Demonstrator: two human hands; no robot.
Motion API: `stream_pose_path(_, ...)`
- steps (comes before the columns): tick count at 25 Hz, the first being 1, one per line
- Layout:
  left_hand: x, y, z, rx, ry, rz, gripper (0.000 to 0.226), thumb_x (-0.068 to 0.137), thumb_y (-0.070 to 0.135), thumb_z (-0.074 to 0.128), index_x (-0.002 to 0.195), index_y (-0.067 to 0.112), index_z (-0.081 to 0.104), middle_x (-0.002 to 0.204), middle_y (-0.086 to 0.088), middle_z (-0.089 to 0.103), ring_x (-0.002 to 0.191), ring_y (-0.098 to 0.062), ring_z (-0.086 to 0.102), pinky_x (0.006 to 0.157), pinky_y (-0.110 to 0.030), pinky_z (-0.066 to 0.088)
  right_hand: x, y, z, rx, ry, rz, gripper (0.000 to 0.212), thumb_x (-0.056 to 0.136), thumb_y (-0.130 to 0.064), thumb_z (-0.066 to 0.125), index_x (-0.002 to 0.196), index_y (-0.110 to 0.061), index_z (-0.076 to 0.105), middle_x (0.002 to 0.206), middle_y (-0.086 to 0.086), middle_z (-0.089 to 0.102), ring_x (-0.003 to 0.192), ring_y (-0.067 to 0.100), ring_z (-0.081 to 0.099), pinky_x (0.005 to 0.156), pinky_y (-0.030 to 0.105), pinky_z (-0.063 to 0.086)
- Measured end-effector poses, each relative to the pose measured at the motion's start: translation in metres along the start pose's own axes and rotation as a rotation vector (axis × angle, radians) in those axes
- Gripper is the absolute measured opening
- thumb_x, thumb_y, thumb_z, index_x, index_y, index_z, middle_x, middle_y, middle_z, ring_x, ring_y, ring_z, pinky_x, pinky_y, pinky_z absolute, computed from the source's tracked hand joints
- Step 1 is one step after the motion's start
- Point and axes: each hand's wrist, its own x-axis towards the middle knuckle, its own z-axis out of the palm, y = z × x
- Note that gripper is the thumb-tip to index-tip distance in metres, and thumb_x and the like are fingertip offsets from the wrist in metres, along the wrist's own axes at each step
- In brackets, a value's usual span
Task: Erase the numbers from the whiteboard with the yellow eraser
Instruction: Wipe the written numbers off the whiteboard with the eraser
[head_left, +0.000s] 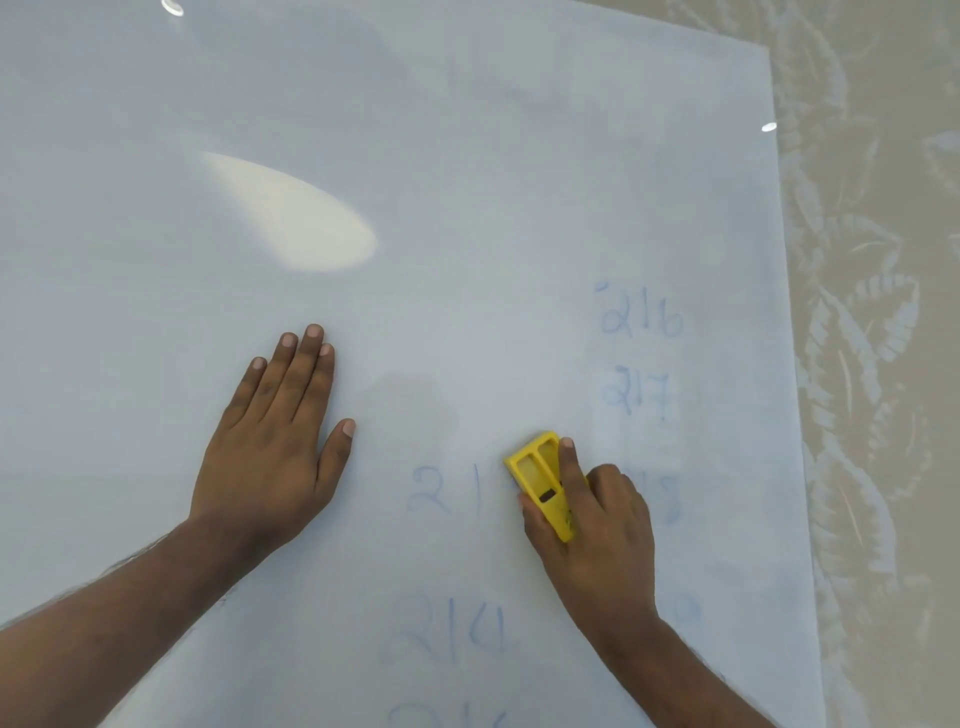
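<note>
yellow eraser (540, 483) under right hand (597, 525), on whiteboard (467, 156)

Even, cool, fairly bright light fills the view. The glossy whiteboard (467, 156) carries one large oval glare patch at upper left centre and two small bright glints, one at the top edge and one at the right edge. Soft shadows lie beside the hands. Blue numbers (641, 317) read faint, the lowest ones blurred. Edges bow slightly.
</note>
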Motion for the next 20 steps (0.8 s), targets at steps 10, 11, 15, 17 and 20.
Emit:
stream_pose_path(10,-0.027,0.011,-0.001,-0.011,-0.053,0.007,0.072,0.103,0.044,0.028,0.161,0.004,0.014,0.171,-0.011,0.011,0.159,-0.025,0.008,0.129,-0.042,0.008,0.036,-0.007,-0.001,-0.001,-0.016,0.01,0.06,0.09,-0.05,0.048,0.133,-0.008,0.057,0.08,0.005,0.044,0.07,0.024,0.045,0.062,0.032,0.038)
stream_pose_path(11,-0.028,0.012,-0.001,-0.012,-0.056,0.007,0.072,0.103,0.044,0.028,0.161,0.004,0.014,0.171,-0.01,0.01,0.159,-0.025,0.008,0.129,-0.043,0.009,0.039,-0.011,0.0,0.015,-0.016,0.025,0.061,0.09,-0.05,0.049,0.133,-0.008,0.056,0.08,0.004,0.044,0.07,0.023,0.045,0.063,0.032,0.038)
stream_pose_path(15,-0.032,0.013,0.0,-0.029,-0.063,0.001,0.072,0.103,0.044,0.028,0.161,0.005,0.013,0.171,-0.01,0.01,0.159,-0.024,0.007,0.129,-0.043,0.01,0.014,-0.017,0.002,-0.015,-0.038,-0.103,0.057,0.092,-0.047,0.052,0.133,-0.007,0.057,0.08,0.007,0.048,0.07,0.025,0.045,0.061,0.034,0.036)
stream_pose_path(17,-0.038,0.012,-0.001,-0.047,-0.063,0.01,0.071,0.103,0.044,0.028,0.161,0.005,0.015,0.171,-0.009,0.012,0.159,-0.024,0.008,0.129,-0.043,0.009,-0.012,-0.014,0.0,-0.024,-0.055,-0.188,0.055,0.094,-0.045,0.053,0.134,-0.007,0.057,0.08,0.007,0.049,0.07,0.025,0.044,0.061,0.035,0.035)
stream_pose_path(20,-0.052,0.009,-0.004,-0.048,-0.07,0.04,0.07,0.103,0.043,0.028,0.161,0.005,0.018,0.171,-0.01,0.014,0.158,-0.025,0.012,0.129,-0.043,0.011,-0.041,0.0,-0.008,-0.048,-0.122,-0.26,0.055,0.097,-0.048,0.049,0.138,-0.011,0.051,0.08,0.004,0.048,0.071,0.023,0.042,0.061,0.035,0.033)
